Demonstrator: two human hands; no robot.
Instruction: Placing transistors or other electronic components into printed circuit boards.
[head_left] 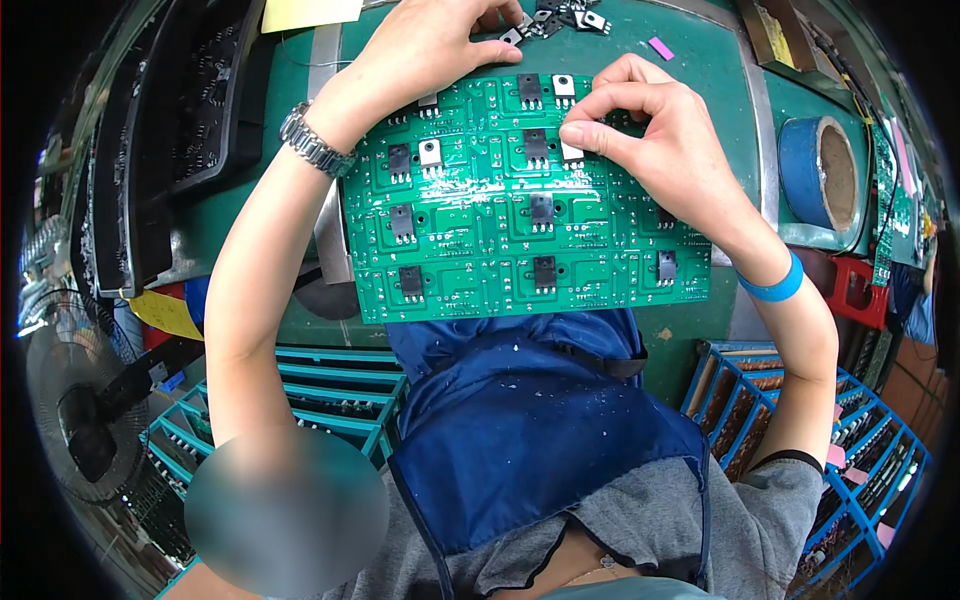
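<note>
- Green circuit board [480, 240] lies on the desk [712, 62]; its markings are too small to read.
- Right hand [660, 125] pinches a silver-faced component [573, 153] at the board between thumb and forefinger.
- Left hand [430, 38] sits half-curled beside loose components [560, 18]; cannot tell if it grips one.

The circuit board [480, 245] looks glossy, the watch [308, 145] shiny metal, the apron [540, 435] cloth

Bright lighting; white glare streaks the green circuit board [480, 242]. Fisheye distortion bends the periphery. A blurred patch [287, 512] obscures lower left.
</note>
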